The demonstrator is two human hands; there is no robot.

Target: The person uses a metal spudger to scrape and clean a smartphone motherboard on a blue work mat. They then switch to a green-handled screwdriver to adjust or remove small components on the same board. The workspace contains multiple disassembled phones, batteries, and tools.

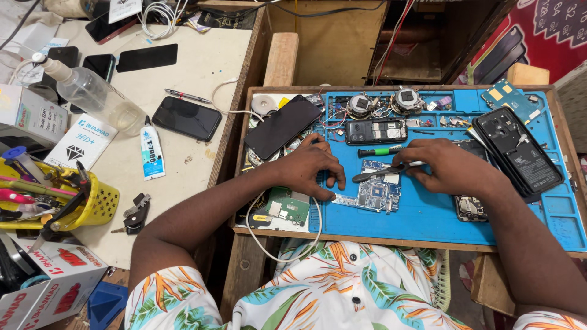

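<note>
HIDDEN: circuit board partly under left hand, pressing flat | right hand grasps tweezers | NEAR: green screwdriver, blue mat, phone.

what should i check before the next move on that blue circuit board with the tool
1. Left hand steadying the blue circuit board: ok, fingers rest at its left edge.
2. Right hand gripping the dark tool: ok.
3. Tool tip on the right spot: cannot tell, too small.
4. Board flat on the blue mat: ok.
5. Green-handled screwdriver clear of the board: ok, lies just above it.
6. White cable clear of the board: ok, loops off the mat's left side.
</note>
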